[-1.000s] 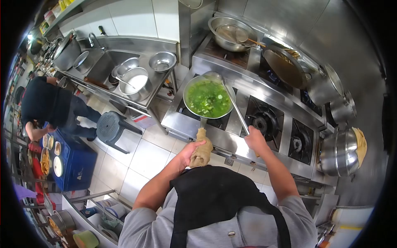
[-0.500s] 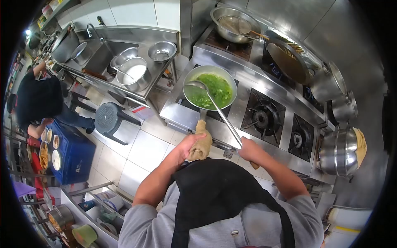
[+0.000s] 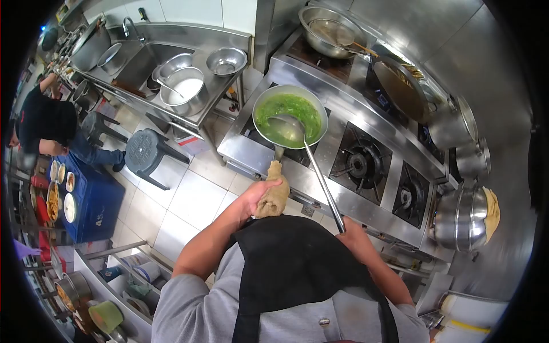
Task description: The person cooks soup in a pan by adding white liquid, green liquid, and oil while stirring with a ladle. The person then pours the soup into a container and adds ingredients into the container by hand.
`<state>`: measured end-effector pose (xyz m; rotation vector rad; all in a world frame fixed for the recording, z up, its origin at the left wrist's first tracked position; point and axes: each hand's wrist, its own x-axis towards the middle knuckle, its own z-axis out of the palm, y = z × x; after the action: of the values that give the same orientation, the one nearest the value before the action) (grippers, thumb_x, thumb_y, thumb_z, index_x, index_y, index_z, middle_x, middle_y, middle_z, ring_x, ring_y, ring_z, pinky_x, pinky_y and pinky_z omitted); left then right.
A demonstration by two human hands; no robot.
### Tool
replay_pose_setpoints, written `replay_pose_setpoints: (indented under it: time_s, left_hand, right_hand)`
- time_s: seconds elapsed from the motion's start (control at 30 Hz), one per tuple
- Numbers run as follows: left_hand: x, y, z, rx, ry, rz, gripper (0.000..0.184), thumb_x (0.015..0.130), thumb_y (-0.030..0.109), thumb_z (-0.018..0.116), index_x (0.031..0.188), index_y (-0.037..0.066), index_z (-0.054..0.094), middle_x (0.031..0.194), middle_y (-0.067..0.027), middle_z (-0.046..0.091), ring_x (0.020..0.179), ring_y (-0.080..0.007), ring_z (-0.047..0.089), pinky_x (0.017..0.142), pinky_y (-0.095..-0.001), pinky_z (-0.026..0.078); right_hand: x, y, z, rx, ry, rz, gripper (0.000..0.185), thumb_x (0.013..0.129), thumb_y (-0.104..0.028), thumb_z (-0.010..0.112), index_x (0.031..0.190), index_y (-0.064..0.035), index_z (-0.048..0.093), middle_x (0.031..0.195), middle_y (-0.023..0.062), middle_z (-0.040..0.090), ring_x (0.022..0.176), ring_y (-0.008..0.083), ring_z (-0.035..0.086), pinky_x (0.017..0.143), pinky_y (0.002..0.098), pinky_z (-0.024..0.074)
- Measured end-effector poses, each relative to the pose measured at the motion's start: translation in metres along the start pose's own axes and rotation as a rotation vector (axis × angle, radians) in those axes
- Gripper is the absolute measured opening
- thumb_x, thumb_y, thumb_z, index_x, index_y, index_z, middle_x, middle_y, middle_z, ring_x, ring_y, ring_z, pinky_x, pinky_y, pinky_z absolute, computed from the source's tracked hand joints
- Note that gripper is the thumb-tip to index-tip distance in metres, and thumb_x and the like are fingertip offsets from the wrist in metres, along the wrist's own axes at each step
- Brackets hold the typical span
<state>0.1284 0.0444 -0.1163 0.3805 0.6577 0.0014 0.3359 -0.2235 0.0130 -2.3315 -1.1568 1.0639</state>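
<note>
A pan [image 3: 258, 103] of green, leafy food in liquid [image 3: 297, 103] sits on the left front burner. My left hand [image 3: 260, 194] is closed around a tan cloth [image 3: 273, 194] wrapped over the pan's handle [image 3: 279, 153]. In my right hand [image 3: 355, 239] is the long metal shaft of a ladle [image 3: 323, 186], gripped near its end by my apron. The ladle's bowl rests in the green liquid, toward the near right part of the pan. Some fingers of both hands are hidden from this angle.
Right of the pan is a bare burner [image 3: 358, 164]. A large steel bowl [image 3: 329, 34], a wok [image 3: 400, 88] and pots [image 3: 453, 122] line the stove's back. A steel pot of white stuff [image 3: 184, 91] stands left by the sink. A stool [image 3: 150, 151] and a person [image 3: 50, 117] are farther left.
The ladle's bowl has moved from the pan's left rim down into the liquid at the near right. My right hand has drawn back toward my body. The pan stays on its burner.
</note>
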Motion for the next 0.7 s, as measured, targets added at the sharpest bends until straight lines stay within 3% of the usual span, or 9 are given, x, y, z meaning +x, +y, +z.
replay_pose_setpoints:
  time_s: [0.07, 0.2, 0.27, 0.37, 0.57, 0.6, 0.7]
  left_hand:
    - [-0.002, 0.001, 0.002, 0.005, -0.012, 0.003, 0.046, 0.091, 0.036, 0.075, 0.116, -0.001, 0.061, 0.093, -0.0111, 0.07, 0.074, -0.0242, 0.07, 0.065, -0.0398, 0.06]
    - [-0.003, 0.003, 0.006, 0.031, 0.025, -0.015, 0.046, 0.092, 0.037, 0.073, 0.116, 0.0, 0.061, 0.093, -0.0115, 0.07, 0.074, -0.0247, 0.07, 0.065, -0.0405, 0.06]
    - [-0.004, 0.002, 0.007, 0.036, 0.028, -0.03, 0.046, 0.093, 0.037, 0.073, 0.116, -0.001, 0.061, 0.093, -0.0118, 0.069, 0.074, -0.025, 0.07, 0.065, -0.0409, 0.06]
    - [-0.004, 0.001, 0.005, 0.05, 0.05, -0.014, 0.046, 0.093, 0.037, 0.072, 0.116, -0.001, 0.06, 0.092, -0.0124, 0.069, 0.074, -0.0257, 0.07, 0.065, -0.0416, 0.06]
    - [-0.001, 0.002, 0.002, 0.008, 0.021, -0.009, 0.045, 0.093, 0.036, 0.072, 0.115, -0.001, 0.059, 0.092, -0.0134, 0.069, 0.073, -0.0266, 0.07, 0.065, -0.0422, 0.06]
    - [0.0, 0.0, 0.0, -0.006, 0.003, -0.012, 0.045, 0.093, 0.036, 0.072, 0.115, -0.001, 0.059, 0.092, -0.0133, 0.069, 0.073, -0.0267, 0.07, 0.065, -0.0423, 0.06]
    - [0.002, 0.0, -0.001, -0.022, 0.004, -0.022, 0.045, 0.093, 0.036, 0.072, 0.116, -0.001, 0.059, 0.092, -0.0131, 0.069, 0.073, -0.0268, 0.07, 0.066, -0.0424, 0.061]
  right_hand:
    - [0.008, 0.024, 0.012, 0.061, -0.072, -0.108, 0.029, 0.084, -0.012, 0.063, 0.103, 0.0054, 0.05, 0.085, 0.027, 0.06, 0.08, 0.039, 0.062, 0.076, 0.0465, 0.0491]
    - [0.021, 0.027, 0.024, 0.019, -0.056, -0.175, 0.03, 0.085, -0.012, 0.062, 0.106, 0.006, 0.051, 0.086, 0.0286, 0.062, 0.083, 0.0424, 0.065, 0.078, 0.0483, 0.0502]
    - [0.04, 0.029, 0.033, -0.15, -0.065, -0.033, 0.03, 0.085, -0.009, 0.06, 0.109, 0.006, 0.051, 0.091, 0.0313, 0.066, 0.089, 0.0467, 0.067, 0.082, 0.0514, 0.0508]
    - [0.063, 0.012, 0.036, -0.187, -0.019, 0.009, 0.027, 0.086, -0.01, 0.059, 0.104, 0.0067, 0.048, 0.093, 0.0352, 0.064, 0.093, 0.0521, 0.063, 0.082, 0.0551, 0.0478]
    - [0.128, 0.015, 0.048, -0.249, 0.053, 0.11, 0.026, 0.084, -0.006, 0.055, 0.107, 0.0062, 0.05, 0.09, 0.0336, 0.066, 0.088, 0.0505, 0.066, 0.079, 0.0561, 0.0498]
    - [0.133, 0.01, 0.043, -0.258, 0.023, 0.125, 0.034, 0.084, -0.004, 0.054, 0.116, 0.0058, 0.051, 0.095, 0.0336, 0.069, 0.096, 0.0483, 0.069, 0.087, 0.0556, 0.0534]
    - [0.152, 0.017, 0.044, -0.33, 0.117, 0.069, 0.035, 0.084, -0.005, 0.055, 0.117, 0.0062, 0.051, 0.094, 0.0334, 0.069, 0.095, 0.0482, 0.069, 0.087, 0.0556, 0.0534]
